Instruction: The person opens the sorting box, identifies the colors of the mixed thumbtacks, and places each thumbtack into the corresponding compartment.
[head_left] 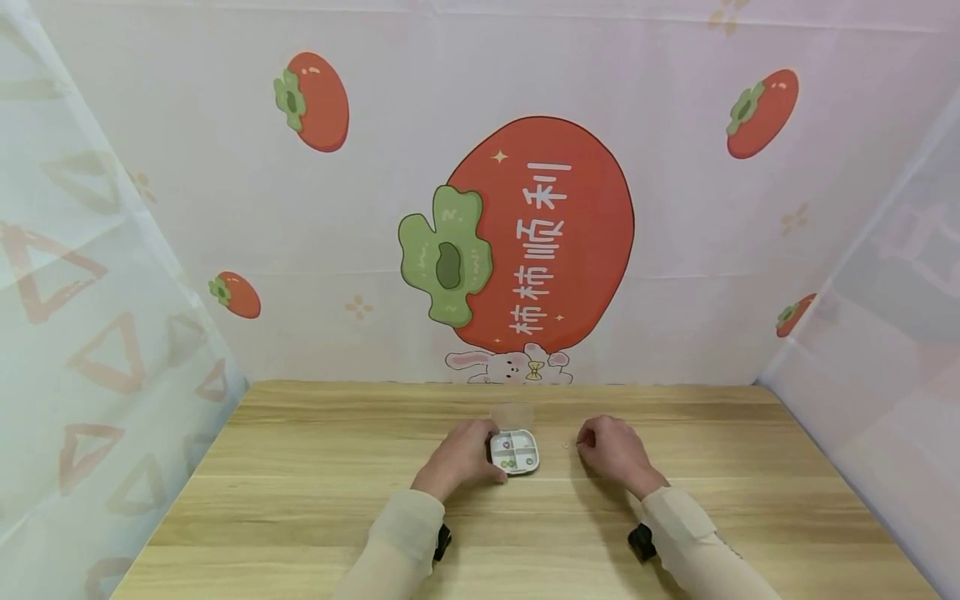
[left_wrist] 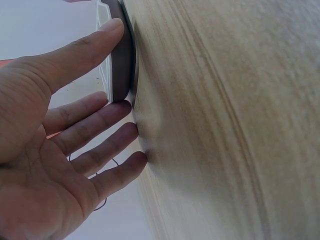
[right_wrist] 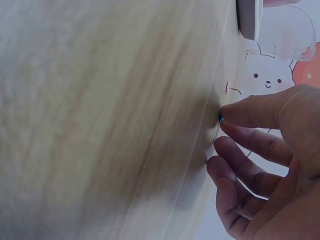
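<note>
A small white case (head_left: 526, 457) with four compartments lies on the table, its clear lid (head_left: 512, 414) tipped back. Several tiny round pieces, some yellow-green (head_left: 507, 463), sit inside it. My left hand (head_left: 467, 454) holds the case at its left side, thumb at the near edge and fingers at the far edge; its dark base (left_wrist: 121, 65) shows in the left wrist view. To the right, my right hand (head_left: 613, 450) pinches a tiny teal stud (right_wrist: 221, 118) at the tabletop between thumb and index finger. Beside those fingertips stands a small pinkish stud (right_wrist: 228, 87) with a thin pin.
The wood-grain table (head_left: 337, 500) reaches back to an upright printed cloth (head_left: 360, 208) with persimmons and a rabbit. Similar cloths stand at the left and right. Dark wrist cameras (head_left: 642, 542) are strapped under both forearms.
</note>
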